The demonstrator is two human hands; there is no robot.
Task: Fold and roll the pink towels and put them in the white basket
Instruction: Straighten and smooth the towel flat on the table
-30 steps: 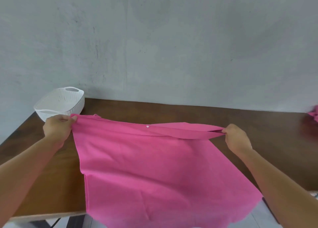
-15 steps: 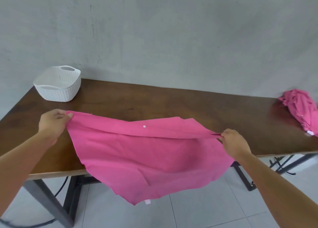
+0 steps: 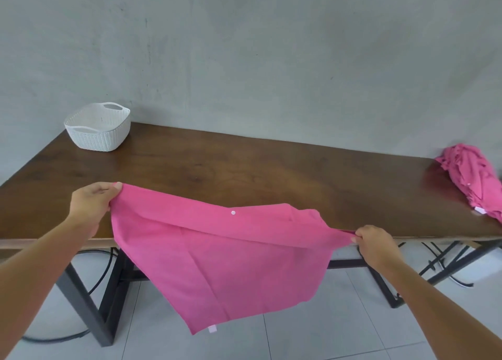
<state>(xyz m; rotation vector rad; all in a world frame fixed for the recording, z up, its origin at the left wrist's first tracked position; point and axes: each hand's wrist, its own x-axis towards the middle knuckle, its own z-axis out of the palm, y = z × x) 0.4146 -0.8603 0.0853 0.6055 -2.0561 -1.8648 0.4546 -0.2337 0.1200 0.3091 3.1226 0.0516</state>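
A pink towel (image 3: 222,262) hangs spread out in front of the table's near edge, its top edge folded over and its lower corner with a white tag hanging toward the floor. My left hand (image 3: 91,203) pinches its upper left corner. My right hand (image 3: 376,244) pinches its upper right corner. The white basket (image 3: 99,127) stands at the table's far left corner and looks empty.
The brown wooden table (image 3: 258,175) stands against a grey wall. A pile of pink towels (image 3: 474,176) lies at its far right end. Black metal legs and cables show under the table on a tiled floor.
Both hands have pulled the towel back toward me and up, off the tabletop, so most of it now hangs over the front edge. My view has drawn back from the table.
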